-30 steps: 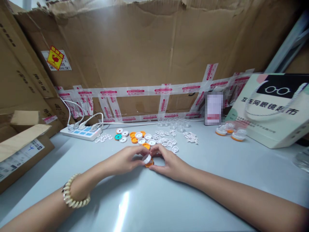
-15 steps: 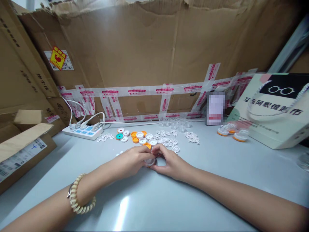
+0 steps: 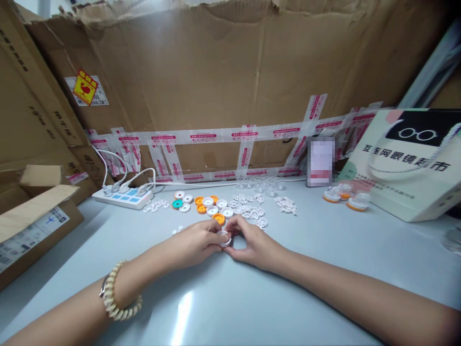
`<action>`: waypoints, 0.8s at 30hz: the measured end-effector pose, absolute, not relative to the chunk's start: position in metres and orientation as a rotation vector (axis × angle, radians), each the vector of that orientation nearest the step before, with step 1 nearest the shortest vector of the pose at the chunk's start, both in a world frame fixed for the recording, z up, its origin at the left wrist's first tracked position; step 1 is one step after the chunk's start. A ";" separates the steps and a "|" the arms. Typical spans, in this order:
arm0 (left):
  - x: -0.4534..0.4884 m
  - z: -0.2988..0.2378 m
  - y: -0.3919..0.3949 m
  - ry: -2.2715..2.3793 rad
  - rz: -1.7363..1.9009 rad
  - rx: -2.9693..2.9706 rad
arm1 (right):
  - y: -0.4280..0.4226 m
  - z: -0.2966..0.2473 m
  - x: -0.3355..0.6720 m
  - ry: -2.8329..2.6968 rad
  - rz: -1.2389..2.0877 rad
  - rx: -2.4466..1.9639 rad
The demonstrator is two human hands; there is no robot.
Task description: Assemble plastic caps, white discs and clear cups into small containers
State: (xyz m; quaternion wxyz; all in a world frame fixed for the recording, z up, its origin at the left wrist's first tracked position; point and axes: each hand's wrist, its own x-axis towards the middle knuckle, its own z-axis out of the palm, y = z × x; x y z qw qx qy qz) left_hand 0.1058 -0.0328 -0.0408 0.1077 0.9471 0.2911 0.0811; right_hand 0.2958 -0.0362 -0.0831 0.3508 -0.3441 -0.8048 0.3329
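Between my hands is a small white round plastic cap [image 3: 224, 241], with a bit of orange at its lower edge. The thumb of my left hand [image 3: 197, 241] presses into the cap, its fingers curled against the side. My right hand [image 3: 253, 244] grips the same cap from the right, thumb and fingertips curved around it. Just beyond the fingers lies an orange cap [image 3: 218, 219]. Several white caps [image 3: 227, 212], more orange ones and a green cap [image 3: 177, 204] lie behind it.
White skeleton-like pieces [image 3: 286, 205] and clear round covers [image 3: 271, 189] lie farther back. Small white discs [image 3: 155, 205] sit near a power strip [image 3: 122, 197]. At right are clear-topped orange pieces [image 3: 357, 201], a phone [image 3: 320, 161] and a paper bag [image 3: 406, 163]. An open carton [image 3: 34, 230] stands left.
The left fingers have shifted slightly, and the white cap's open face shows more clearly with the thumb in it. The right hand stays nearly in place.
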 end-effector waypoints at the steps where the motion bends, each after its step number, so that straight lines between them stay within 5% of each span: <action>1: 0.105 -0.042 -0.033 0.859 0.240 2.791 | -0.036 -0.083 0.296 -2.081 0.861 -0.898; 11: 0.104 -0.049 -0.031 0.801 0.502 2.747 | -0.036 -0.083 0.297 -1.923 1.038 -0.861; 20: 0.101 -0.039 -0.025 0.645 1.037 2.576 | -0.045 -0.062 0.296 -1.019 1.943 -0.755; 24: 0.107 -0.044 -0.028 0.604 1.142 2.617 | -0.054 -0.060 0.293 -0.799 2.057 -0.649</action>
